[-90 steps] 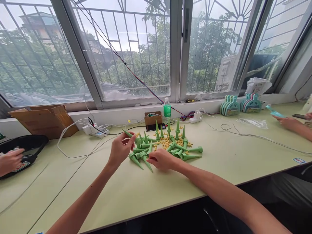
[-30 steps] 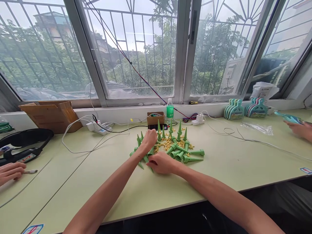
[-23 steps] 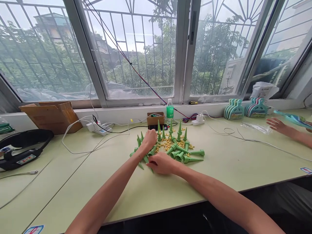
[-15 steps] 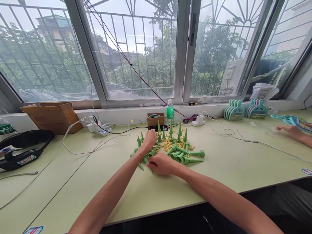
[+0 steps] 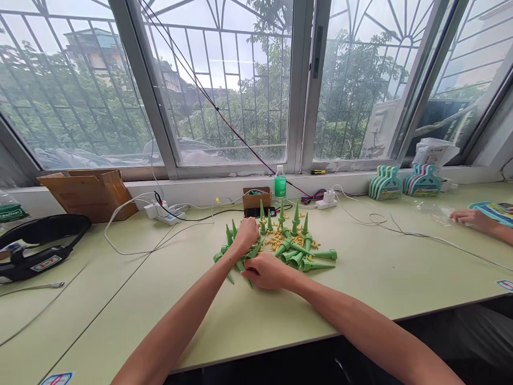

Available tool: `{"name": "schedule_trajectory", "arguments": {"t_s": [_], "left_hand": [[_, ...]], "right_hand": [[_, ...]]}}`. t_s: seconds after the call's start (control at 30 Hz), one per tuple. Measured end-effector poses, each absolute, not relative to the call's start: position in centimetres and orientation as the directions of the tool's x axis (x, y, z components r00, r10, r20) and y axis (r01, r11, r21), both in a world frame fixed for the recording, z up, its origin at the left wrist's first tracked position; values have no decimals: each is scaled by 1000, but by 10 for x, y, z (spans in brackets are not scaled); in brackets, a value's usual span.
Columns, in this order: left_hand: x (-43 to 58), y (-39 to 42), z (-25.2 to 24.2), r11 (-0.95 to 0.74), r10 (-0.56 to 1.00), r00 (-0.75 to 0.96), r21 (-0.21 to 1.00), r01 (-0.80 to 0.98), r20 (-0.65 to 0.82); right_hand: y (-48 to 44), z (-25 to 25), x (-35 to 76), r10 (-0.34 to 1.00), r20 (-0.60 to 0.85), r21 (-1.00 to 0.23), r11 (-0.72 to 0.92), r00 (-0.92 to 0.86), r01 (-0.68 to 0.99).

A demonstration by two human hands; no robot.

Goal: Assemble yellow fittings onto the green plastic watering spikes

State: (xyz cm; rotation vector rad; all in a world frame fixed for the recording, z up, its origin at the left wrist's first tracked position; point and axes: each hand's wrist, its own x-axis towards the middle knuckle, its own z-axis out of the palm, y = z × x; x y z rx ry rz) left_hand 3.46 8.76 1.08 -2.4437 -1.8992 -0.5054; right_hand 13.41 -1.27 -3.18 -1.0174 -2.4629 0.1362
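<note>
Head view: barred window (image 5: 298,107) over pale green table (image 5: 380,278)

Window spans the back; table runs the full width beneath it. Cardboard box (image 5: 88,195) stands at far left, by the sill. Heap of green spikes (image 5: 301,250) is at table middle: several upright along its back, others on their sides at right, some overlapping. Right hand (image 5: 266,271) is low at the heap's near edge, fingers curled, fingertips close by the spikes; whether anything is pinched there, cannot tell. Left hand (image 5: 247,233) is over the heap's left part, back of hand to camera, fingers bent; fingertips hidden, so cannot tell how wide the grip is or what it holds. Bottle (image 5: 280,185) of green liquid stands upright behind the heap, apart from both hands. One tilted spike (image 5: 255,249) shows between the hands; its support is unclear. Smallest: yellow fittings (image 5: 276,240), loose, scattered among the spikes mid-heap.
</note>
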Motion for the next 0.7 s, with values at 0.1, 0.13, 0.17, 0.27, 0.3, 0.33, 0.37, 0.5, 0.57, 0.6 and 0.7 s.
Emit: {"name": "schedule_trajectory", "arguments": {"t_s": [0.1,0.13,0.17,0.27,0.3,0.33,0.37,0.5,0.57,0.6,0.7], "left_hand": [[31,86,10,-259,948,212,189,947,237],[30,85,9,-256,951,212,187,948,227],[28,84,8,-254,953,214,183,950,215],[25,80,8,-256,958,226,169,952,177],[25,79,8,-261,958,234,165,951,166],[25,77,8,-266,958,241,161,950,156],[24,76,8,-270,958,247,159,950,148],[25,73,8,-270,959,252,157,950,126],[25,72,6,-271,960,254,154,950,121],[25,71,6,-273,959,256,151,950,120],[24,70,4,-279,958,264,136,951,115]], "right_hand": [[-14,-31,134,692,373,-262,718,-618,645],[-14,-31,134,692,371,-261,718,-620,645],[-14,-31,134,690,370,-259,719,-621,645],[-13,-31,133,682,380,-253,726,-625,639],[-13,-31,133,680,383,-250,728,-625,638],[-13,-32,133,678,385,-248,729,-626,637],[-13,-32,133,676,387,-246,731,-627,637],[-12,-33,133,674,391,-241,732,-627,637],[-13,-32,133,675,387,-238,732,-629,639],[-13,-32,133,677,382,-237,730,-629,641],[-13,-31,132,684,370,-242,724,-629,645]]}}
